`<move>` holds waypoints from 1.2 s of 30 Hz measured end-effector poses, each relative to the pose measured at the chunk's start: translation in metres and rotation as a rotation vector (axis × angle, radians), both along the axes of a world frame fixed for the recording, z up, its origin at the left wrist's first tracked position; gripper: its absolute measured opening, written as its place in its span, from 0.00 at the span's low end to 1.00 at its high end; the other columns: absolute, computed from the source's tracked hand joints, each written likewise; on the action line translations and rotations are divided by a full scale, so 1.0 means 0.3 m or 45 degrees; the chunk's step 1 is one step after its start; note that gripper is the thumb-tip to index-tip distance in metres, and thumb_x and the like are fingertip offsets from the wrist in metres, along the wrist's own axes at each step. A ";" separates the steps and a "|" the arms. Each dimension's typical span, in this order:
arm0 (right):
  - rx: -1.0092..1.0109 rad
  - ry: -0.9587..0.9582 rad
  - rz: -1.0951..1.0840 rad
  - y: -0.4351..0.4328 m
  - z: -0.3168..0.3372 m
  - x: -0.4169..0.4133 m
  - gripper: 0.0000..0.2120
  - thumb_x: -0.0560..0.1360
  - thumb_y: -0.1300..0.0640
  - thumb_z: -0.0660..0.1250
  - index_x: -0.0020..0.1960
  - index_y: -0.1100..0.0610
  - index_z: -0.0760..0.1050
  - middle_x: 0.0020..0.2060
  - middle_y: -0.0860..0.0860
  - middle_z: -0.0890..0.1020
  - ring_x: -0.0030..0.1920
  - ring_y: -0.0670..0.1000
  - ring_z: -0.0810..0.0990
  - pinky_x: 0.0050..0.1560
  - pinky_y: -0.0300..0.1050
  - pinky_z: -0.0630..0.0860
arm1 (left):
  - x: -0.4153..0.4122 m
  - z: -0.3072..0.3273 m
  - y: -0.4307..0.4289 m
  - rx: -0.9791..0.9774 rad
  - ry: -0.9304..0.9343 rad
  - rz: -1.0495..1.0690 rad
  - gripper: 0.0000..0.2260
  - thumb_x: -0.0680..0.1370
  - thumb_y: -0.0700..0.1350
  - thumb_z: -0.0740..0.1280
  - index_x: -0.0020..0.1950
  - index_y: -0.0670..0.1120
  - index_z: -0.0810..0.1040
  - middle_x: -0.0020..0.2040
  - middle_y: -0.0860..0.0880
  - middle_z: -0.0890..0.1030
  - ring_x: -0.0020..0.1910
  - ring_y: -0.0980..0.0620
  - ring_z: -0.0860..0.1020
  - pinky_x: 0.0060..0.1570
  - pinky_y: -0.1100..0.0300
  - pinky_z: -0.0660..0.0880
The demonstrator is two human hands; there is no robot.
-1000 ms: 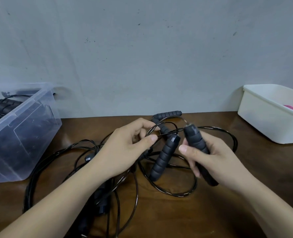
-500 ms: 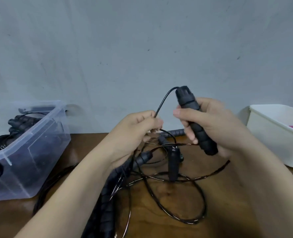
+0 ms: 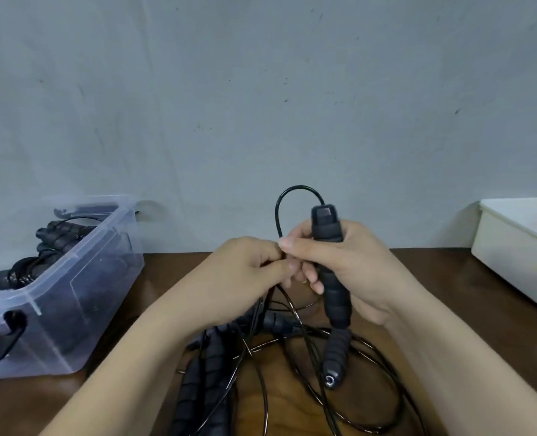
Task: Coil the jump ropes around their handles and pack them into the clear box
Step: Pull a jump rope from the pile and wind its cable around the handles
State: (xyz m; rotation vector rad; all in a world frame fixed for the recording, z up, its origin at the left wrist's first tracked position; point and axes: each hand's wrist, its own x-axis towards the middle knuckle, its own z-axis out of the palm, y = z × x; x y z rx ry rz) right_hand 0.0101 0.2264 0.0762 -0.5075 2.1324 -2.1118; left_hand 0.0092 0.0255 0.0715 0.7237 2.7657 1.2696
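Right of the clear box (image 3: 81, 309), above the tabletop (image 3: 443, 265), the right hand (image 3: 355, 269) grips a black handle (image 3: 325, 225) nearly upright. The left hand (image 3: 245, 272), nearer the box, pinches the cord (image 3: 276, 215) looping from the handle's top. Loose jump ropes (image 3: 210, 363) lie tangled beneath, also right of the box; coiled ropes (image 3: 59, 237) sit inside it.

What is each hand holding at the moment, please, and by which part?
The right hand grips a handle around its middle; the left hand pinches its rope just past the loop at the top.
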 end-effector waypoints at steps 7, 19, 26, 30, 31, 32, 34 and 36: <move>0.293 0.215 -0.214 -0.021 -0.010 0.010 0.06 0.77 0.59 0.78 0.45 0.60 0.83 0.26 0.52 0.79 0.27 0.50 0.75 0.34 0.46 0.76 | 0.003 -0.037 0.040 -0.131 0.052 0.056 0.10 0.80 0.53 0.72 0.40 0.52 0.84 0.29 0.52 0.76 0.29 0.54 0.70 0.33 0.56 0.68; -0.426 0.132 -0.400 0.103 0.117 0.014 0.11 0.80 0.65 0.70 0.40 0.58 0.74 0.31 0.52 0.77 0.29 0.50 0.74 0.31 0.43 0.72 | 0.022 0.017 -0.001 -0.104 -0.020 0.028 0.14 0.85 0.58 0.65 0.46 0.53 0.85 0.44 0.57 0.87 0.42 0.56 0.82 0.52 0.54 0.76; -0.641 0.218 -0.531 0.108 0.123 0.019 0.10 0.80 0.65 0.69 0.41 0.58 0.76 0.32 0.51 0.79 0.32 0.50 0.78 0.33 0.42 0.74 | 0.028 0.072 -0.073 -0.181 -0.043 -0.009 0.14 0.84 0.57 0.66 0.47 0.51 0.84 0.45 0.54 0.87 0.37 0.59 0.77 0.44 0.59 0.74; -0.523 0.086 -0.485 0.029 0.071 0.011 0.03 0.81 0.59 0.72 0.50 0.59 0.80 0.36 0.53 0.84 0.32 0.49 0.80 0.31 0.41 0.74 | 0.016 0.072 -0.103 0.011 0.020 0.022 0.13 0.85 0.52 0.65 0.47 0.51 0.86 0.45 0.51 0.87 0.38 0.52 0.80 0.55 0.42 0.80; -0.436 0.036 -0.409 0.005 0.049 0.013 0.05 0.80 0.57 0.74 0.50 0.59 0.81 0.37 0.54 0.84 0.30 0.50 0.78 0.29 0.42 0.73 | 0.013 0.072 -0.102 0.059 0.052 0.052 0.12 0.85 0.51 0.66 0.47 0.51 0.86 0.44 0.51 0.87 0.38 0.51 0.81 0.56 0.40 0.80; -0.329 0.013 -0.325 -0.019 0.028 0.018 0.07 0.78 0.56 0.76 0.50 0.59 0.81 0.37 0.55 0.84 0.28 0.50 0.76 0.29 0.42 0.73 | 0.012 0.072 -0.098 0.098 0.072 0.078 0.11 0.85 0.50 0.67 0.47 0.52 0.86 0.43 0.50 0.87 0.38 0.49 0.81 0.55 0.39 0.81; -0.121 0.042 -0.222 -0.063 -0.012 0.030 0.11 0.76 0.55 0.79 0.51 0.59 0.82 0.37 0.55 0.84 0.28 0.51 0.75 0.30 0.44 0.73 | 0.015 0.072 -0.084 0.097 0.103 0.114 0.10 0.84 0.51 0.69 0.46 0.53 0.86 0.39 0.48 0.86 0.36 0.43 0.82 0.45 0.44 0.81; -0.026 0.099 -0.200 -0.083 -0.040 0.034 0.13 0.75 0.55 0.80 0.54 0.60 0.83 0.32 0.54 0.82 0.28 0.51 0.75 0.30 0.44 0.74 | 0.016 0.065 -0.071 0.005 0.115 0.169 0.09 0.84 0.50 0.69 0.45 0.57 0.85 0.34 0.49 0.85 0.33 0.42 0.81 0.35 0.49 0.78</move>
